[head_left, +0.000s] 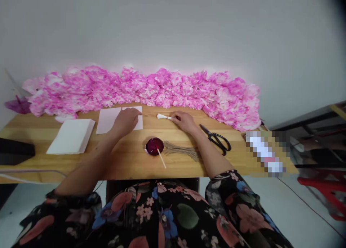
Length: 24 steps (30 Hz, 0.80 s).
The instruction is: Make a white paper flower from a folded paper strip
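My left hand (126, 120) lies on a pale pink sheet of paper (108, 119) on the wooden table (129, 161), fingers curled at its upper edge. My right hand (185, 120) pinches the end of a small white folded paper piece (162, 116) that lies on the table. In front of me stands a small dish of dark red dye (154, 146) with a thin stick (161, 158) resting in it.
A long heap of pink paper flowers (151, 89) runs along the wall. A white paper stack (71, 135) lies at left, a bundle of twine (181, 150) beside the dish, black scissors (217, 138) at right. A dark object (14, 151) sits at the left edge.
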### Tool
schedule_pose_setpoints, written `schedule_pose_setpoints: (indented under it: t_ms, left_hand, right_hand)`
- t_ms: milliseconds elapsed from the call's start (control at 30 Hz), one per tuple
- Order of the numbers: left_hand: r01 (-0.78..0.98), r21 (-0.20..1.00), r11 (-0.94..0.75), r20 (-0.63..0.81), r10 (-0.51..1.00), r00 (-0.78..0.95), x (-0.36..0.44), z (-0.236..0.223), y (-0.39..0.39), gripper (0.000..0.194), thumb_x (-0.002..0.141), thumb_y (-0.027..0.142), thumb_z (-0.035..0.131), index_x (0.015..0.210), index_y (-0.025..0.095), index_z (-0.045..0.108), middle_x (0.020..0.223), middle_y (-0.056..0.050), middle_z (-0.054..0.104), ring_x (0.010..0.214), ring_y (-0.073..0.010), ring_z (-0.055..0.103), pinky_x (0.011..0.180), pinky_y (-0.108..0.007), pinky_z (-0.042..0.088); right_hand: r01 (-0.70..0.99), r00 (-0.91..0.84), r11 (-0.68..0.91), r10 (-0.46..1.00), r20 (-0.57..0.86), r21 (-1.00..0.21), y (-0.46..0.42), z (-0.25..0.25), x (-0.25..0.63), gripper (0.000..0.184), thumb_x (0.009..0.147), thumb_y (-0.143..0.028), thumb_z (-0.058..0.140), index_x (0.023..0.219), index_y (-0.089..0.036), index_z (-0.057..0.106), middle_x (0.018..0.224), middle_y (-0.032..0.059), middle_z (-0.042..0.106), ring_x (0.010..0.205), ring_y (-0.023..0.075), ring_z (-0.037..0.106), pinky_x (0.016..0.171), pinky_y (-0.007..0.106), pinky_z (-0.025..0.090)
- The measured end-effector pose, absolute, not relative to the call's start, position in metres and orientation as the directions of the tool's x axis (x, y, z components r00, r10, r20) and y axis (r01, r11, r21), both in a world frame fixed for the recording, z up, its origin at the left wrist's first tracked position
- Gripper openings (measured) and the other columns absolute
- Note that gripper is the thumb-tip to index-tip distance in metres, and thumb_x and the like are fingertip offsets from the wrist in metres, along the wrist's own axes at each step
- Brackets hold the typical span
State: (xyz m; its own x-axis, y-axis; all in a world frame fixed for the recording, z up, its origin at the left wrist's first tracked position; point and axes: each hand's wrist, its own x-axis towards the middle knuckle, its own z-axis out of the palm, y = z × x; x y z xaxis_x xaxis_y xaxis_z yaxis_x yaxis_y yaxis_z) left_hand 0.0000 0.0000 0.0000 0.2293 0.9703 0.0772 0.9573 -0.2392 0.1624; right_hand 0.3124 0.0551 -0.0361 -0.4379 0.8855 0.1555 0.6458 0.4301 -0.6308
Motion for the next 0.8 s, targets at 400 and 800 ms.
schedule_pose_setpoints:
  t_ms: [400, 800]
  left_hand:
    - [0.938, -0.015, -0.345, 0.141, 0.928, 0.344, 0.028, -0.019, 0.042, 0.042, 0.106, 0.022, 0.039, 0.127, 0.018, 0.075, 0.155, -0.018, 0.055, 0.141, -0.0387, 0.048, 0.118, -0.063, 0.033]
    - [0.945, -0.014, -0.325, 0.056, 0.944, 0.326, 0.025, -0.006, -0.019, 0.046, 0.100, 0.007, 0.042, 0.127, 0.021, 0.076, 0.163, -0.015, 0.050, 0.157, -0.0384, 0.037, 0.128, -0.067, 0.020]
  right_hand:
    - [0.663, -0.428, 0.409, 0.894, 0.130, -0.627, 0.056, -0.035, 0.312, 0.013, 0.096, -0.031, 0.069, 0.097, -0.021, 0.077, 0.098, 0.0046, 0.078, 0.084, 0.0187, 0.064, 0.074, 0.029, 0.037]
    - [0.665, -0.421, 0.404, 0.897, 0.133, -0.628, 0.055, -0.034, 0.312, 0.013, 0.095, -0.031, 0.069, 0.098, -0.021, 0.077, 0.102, 0.0056, 0.079, 0.087, 0.0203, 0.066, 0.075, 0.030, 0.039]
